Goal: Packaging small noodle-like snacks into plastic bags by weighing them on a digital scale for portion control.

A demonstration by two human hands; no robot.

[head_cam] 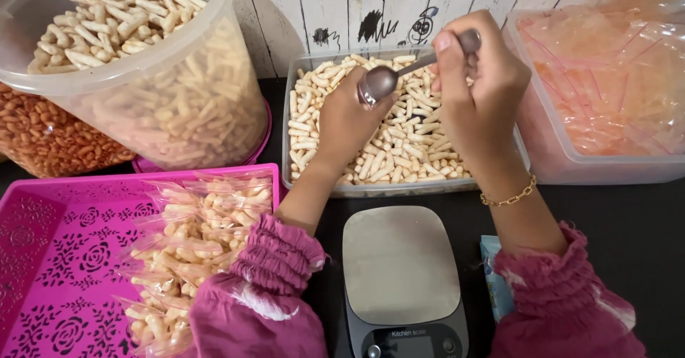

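gathered magenta sleeves (275,258) with pale blotches; a gold chain bracelet (509,199) on the right wrist

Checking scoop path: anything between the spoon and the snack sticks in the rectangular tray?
Nothing visible. The right hand holds the metal spoon directly above the snack sticks in the clear tray. The left hand rests in the sticks just below the spoon bowl, beside its path rather than covering them.

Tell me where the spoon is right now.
In the head view, the spoon is at top centre, held by the right hand above the clear tray of snack sticks, behind the scale.
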